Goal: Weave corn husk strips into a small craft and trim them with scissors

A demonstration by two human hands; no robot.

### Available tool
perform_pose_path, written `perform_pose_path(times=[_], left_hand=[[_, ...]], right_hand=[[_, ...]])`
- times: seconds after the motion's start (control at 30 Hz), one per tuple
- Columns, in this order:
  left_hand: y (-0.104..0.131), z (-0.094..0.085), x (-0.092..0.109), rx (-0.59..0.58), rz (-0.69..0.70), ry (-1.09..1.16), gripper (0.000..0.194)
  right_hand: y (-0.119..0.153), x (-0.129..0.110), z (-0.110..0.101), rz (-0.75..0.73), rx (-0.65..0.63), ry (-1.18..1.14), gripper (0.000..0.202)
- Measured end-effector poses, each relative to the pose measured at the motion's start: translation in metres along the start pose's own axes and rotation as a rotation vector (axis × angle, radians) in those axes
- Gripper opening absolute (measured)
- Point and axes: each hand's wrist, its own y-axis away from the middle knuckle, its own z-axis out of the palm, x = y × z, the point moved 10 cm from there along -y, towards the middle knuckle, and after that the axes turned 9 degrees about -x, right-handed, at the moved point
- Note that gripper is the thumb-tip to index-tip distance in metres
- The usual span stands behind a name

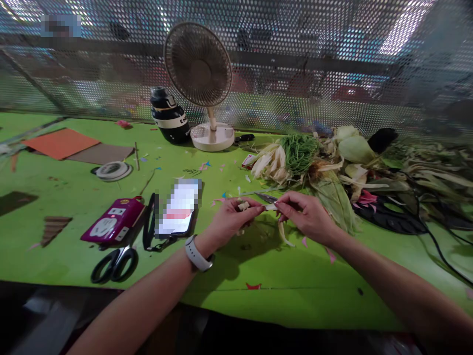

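Note:
My left hand (234, 217) is closed, with a small pale bundle (243, 205) of what looks like corn husk in its fingers. Thumb and fingertips also pinch one end of a short whitish husk strip (271, 207). The strip's other end sits in the pinch of my right hand (303, 214). From below the right fingers hangs a longer curled husk strip (284, 235). A pair of pointed metal blades (266, 198) lies on the table just beyond the fingertips. What the left palm encloses is partly hidden.
Behind my hands lie a green stringy bundle (300, 153) and corn husks (356, 148). A fan (212, 137) and dark bottle (172, 121) stand against the mesh. Leftward are a phone (179, 207), power strip (114, 222), scissors (115, 265), tape roll (113, 170) and orange sheet (64, 143).

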Motion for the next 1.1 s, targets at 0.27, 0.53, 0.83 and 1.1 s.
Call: perform_pose_path(times=[0.27, 0.53, 0.83, 1.1], left_hand=[[0.004, 0.003, 0.029, -0.019, 0.216, -0.261, 0.012], [0.012, 0.022, 0.045, -0.126, 0.446, -0.431, 0.013], [0.004, 0.016, 0.020, -0.189, 0.151, -0.074, 0.031], [0.000, 0.016, 0.009, -0.224, 0.075, 0.051, 0.022]], right_hand=[[0.000, 0.036, 0.023, 0.336, -0.286, -0.659, 0.036], [0.015, 0.036, 0.079, 0.537, -0.580, -1.100, 0.035], [0.009, 0.037, 0.052, 0.362, -0.496, -0.777, 0.022], [0.000, 0.032, 0.037, 0.259, -0.372, -0.499, 0.021]])
